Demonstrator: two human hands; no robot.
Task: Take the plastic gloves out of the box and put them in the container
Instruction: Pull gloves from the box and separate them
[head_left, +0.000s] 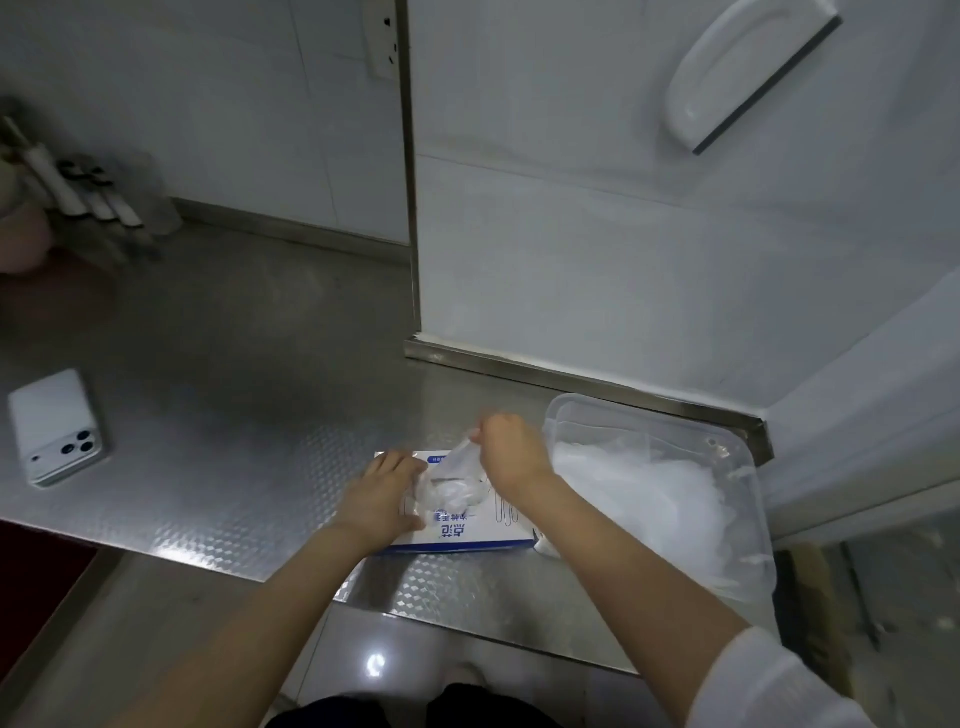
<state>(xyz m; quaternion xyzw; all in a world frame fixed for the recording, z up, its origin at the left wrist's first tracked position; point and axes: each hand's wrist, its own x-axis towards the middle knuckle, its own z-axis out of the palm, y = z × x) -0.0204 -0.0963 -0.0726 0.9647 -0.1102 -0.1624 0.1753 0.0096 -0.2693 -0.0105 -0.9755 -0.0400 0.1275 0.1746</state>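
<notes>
Left hand (382, 493) over box (467, 535); glove (457, 480) blurry

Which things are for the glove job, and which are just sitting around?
For the job: glove box, plastic glove pinched by the right hand, left hand resting on the box, clear container, glove pile inside it.

Just lying about: white phone, wall socket, blurry utensils at far left.

Both forearms reach forward; left hand (382, 493) lies flat, palm down; right hand (511, 452) raised, fingers pinching a glove (457, 480)
</notes>
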